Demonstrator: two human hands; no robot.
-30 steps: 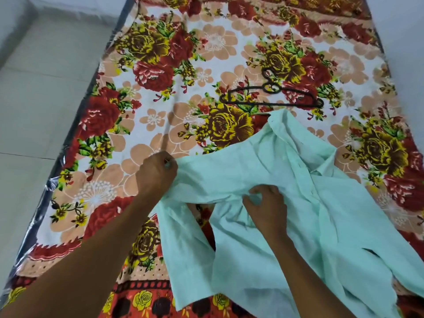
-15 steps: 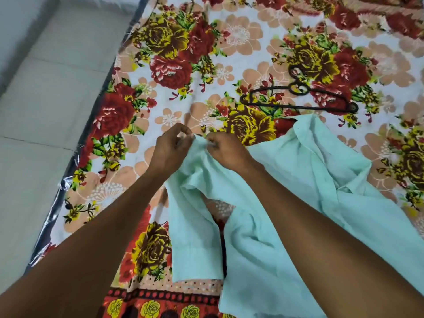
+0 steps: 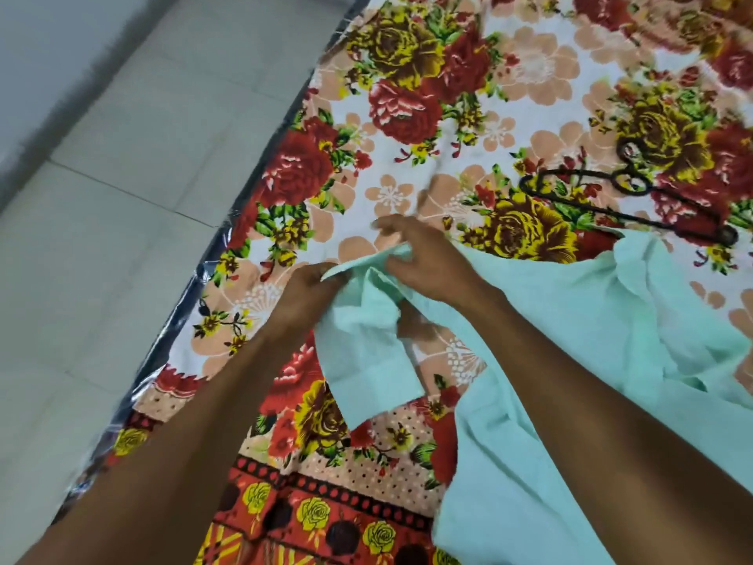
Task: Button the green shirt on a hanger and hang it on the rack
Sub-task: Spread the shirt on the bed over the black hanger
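The green shirt [image 3: 570, 320] is a pale mint colour, rumpled and unbuttoned, spread over the lower right of the frame on a bed covered by a floral bedsheet [image 3: 407, 116]. One loose panel of it hangs down at centre frame, folded over on itself, with the patterned sheet showing through a gap beside it. The left hand [image 3: 303, 295] grips the fabric edge at centre, fingers curled into the cloth. The right hand [image 3: 423, 258], just above and beside it, pinches the same edge between thumb and fingers. Both forearms cross the lower frame and cover part of the garment. Buttons and buttonholes are too blurred to make out. The shirt's right side runs off the frame edge. A black hanger [image 3: 627, 197] lies flat on the sheet at upper right, near the shirt's top edge; whether they touch is unclear. Pale floor tiles [image 3: 102, 197] fill the left side.
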